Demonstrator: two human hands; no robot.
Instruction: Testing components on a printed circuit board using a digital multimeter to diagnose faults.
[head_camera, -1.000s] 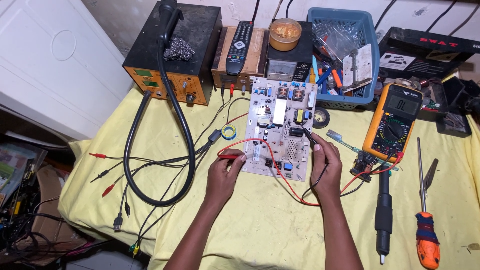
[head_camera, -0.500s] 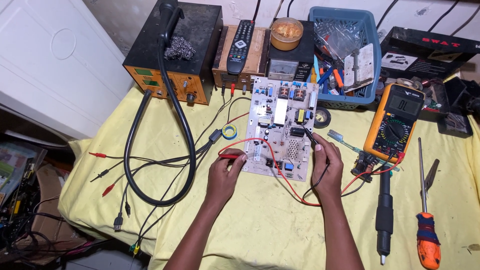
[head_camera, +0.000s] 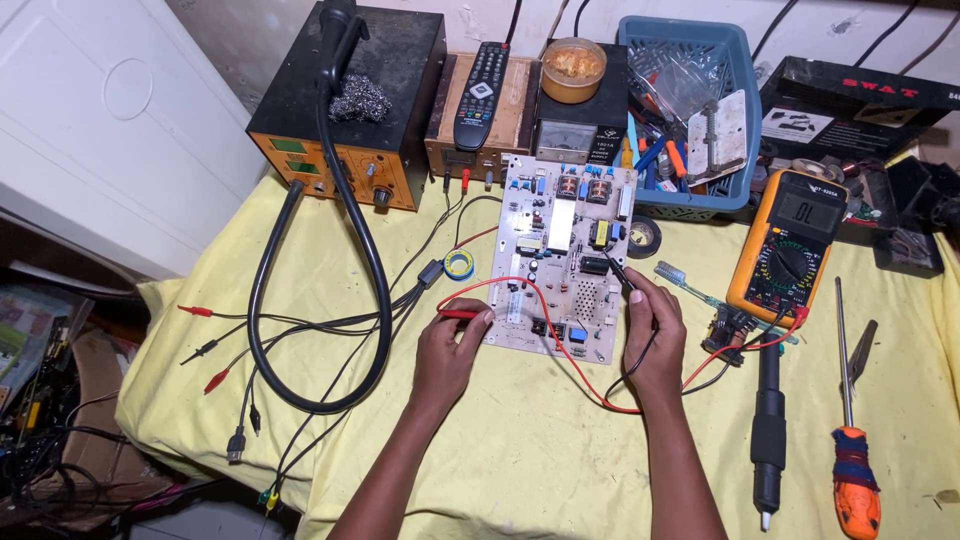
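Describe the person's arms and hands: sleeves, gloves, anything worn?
Both forearms are bare right up to the bottom edge of the picture; no sleeves show. The left hand and right hand wear no gloves. No watch, ring or wristband is visible on either.

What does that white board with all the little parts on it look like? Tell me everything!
The circuit board is a pale, upright rectangle lying flat on the yellow cloth. Small parts stud it: copper coils near the top, a yellow block, black and blue pieces. The left hand holds a red probe at its left edge; the right hand holds a black probe on it.
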